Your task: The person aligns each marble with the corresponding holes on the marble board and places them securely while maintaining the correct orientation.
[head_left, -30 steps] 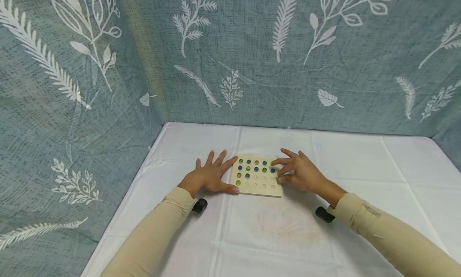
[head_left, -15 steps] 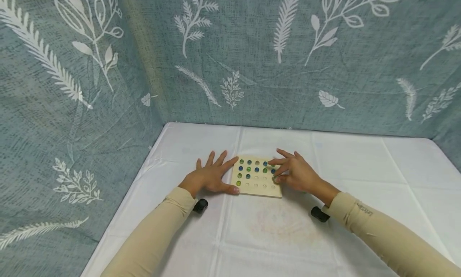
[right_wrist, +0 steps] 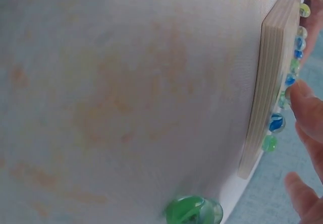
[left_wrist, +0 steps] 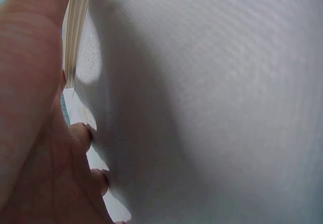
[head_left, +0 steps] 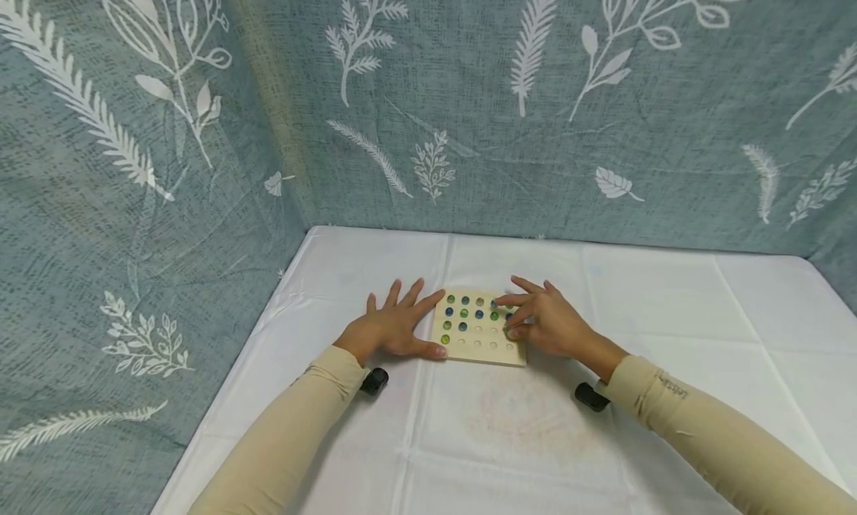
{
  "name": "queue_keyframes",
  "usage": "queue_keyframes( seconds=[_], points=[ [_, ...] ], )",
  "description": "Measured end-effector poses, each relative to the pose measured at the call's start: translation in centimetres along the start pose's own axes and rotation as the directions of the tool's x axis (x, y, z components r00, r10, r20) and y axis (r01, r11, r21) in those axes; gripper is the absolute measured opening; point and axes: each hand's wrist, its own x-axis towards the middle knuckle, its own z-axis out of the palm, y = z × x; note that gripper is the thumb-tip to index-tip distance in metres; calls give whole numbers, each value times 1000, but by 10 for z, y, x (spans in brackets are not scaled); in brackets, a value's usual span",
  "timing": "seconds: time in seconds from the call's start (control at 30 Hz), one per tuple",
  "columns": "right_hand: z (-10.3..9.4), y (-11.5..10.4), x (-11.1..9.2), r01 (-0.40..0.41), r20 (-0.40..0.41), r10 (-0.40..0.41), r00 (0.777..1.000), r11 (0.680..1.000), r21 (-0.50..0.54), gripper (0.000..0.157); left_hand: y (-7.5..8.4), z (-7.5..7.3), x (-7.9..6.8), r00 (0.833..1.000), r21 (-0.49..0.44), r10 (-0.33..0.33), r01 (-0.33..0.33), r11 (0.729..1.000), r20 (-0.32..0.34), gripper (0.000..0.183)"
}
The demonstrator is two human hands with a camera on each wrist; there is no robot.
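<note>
A pale wooden board [head_left: 482,355] with rows of round hollows lies on the table, glass marbles [head_left: 464,314] in green and blue filling the back rows and part of the front ones. My left hand [head_left: 391,329] is spread flat at its left side, thumb on the front left corner and index finger at the back left. Over the right part of the board, my right hand [head_left: 552,323] pinches a small green marble [right_wrist: 283,100] between thumb and finger, close above the third row. Its other fingers are raised over the back rows, partly hiding marbles there.
Large in the right wrist view, green marbles [right_wrist: 192,210] lie on the white tablecloth [head_left: 509,455] beside the board. Patterned blue-green curtains [head_left: 469,180] hang behind and to the left. Black wrist cameras [head_left: 592,397] sit under the sleeves.
My right hand has moved left over the board with the pinched marble, from its right edge to above the third row. The left hand has stayed in place.
</note>
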Motion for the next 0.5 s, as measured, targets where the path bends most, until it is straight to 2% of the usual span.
queue_keyframes(
  seconds=[0.5],
  points=[
    [2,0,-1,14,4,-14,1000,1000,-10,12,-2,1,0,1000,1,-2,2,1000,-2,110]
  ],
)
